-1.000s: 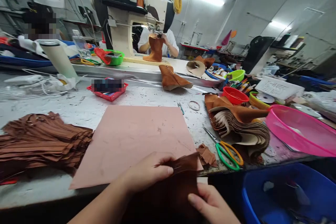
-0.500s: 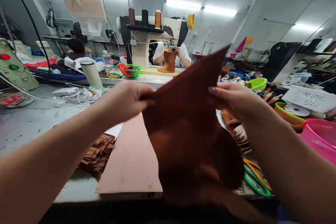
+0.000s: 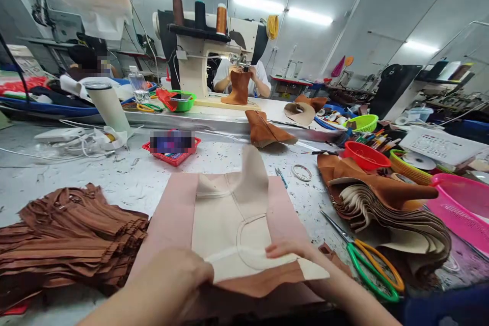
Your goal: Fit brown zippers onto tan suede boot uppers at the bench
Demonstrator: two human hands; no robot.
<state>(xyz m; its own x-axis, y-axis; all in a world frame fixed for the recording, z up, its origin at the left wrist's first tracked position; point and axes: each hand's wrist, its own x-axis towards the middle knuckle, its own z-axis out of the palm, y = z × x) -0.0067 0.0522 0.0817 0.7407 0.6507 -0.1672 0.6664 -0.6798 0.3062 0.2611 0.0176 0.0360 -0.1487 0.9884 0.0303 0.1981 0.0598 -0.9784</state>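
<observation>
A leather piece [image 3: 221, 224] lies on the pink board [image 3: 173, 204], its cream underside up and a brown part showing along its near edge. My left hand [image 3: 183, 275] is closed on its near left corner. On the near right side, my right hand [image 3: 292, 252] grips the edge, fingers on the cream face and the thumb hidden. At the far end, one flap of the piece stands up and bends. Brown leather strips [image 3: 72, 234] lie left of the board, and a stack of leather pieces [image 3: 393, 214] lies to the right.
Scissors [image 3: 372, 265] with green and orange handles lie right of the board. Beyond it are a red basket [image 3: 171, 157], a tape roll [image 3: 301, 173] and a brown leather piece [image 3: 267, 130]. A person sits behind the sewing machine [image 3: 194, 69]. A pink basket [image 3: 462, 209] stands far right.
The leather piece, held up before with its brown side showing, is now lowered onto the pink board with its cream side up. Both hands have moved down and nearer. The view has tilted and shifted.
</observation>
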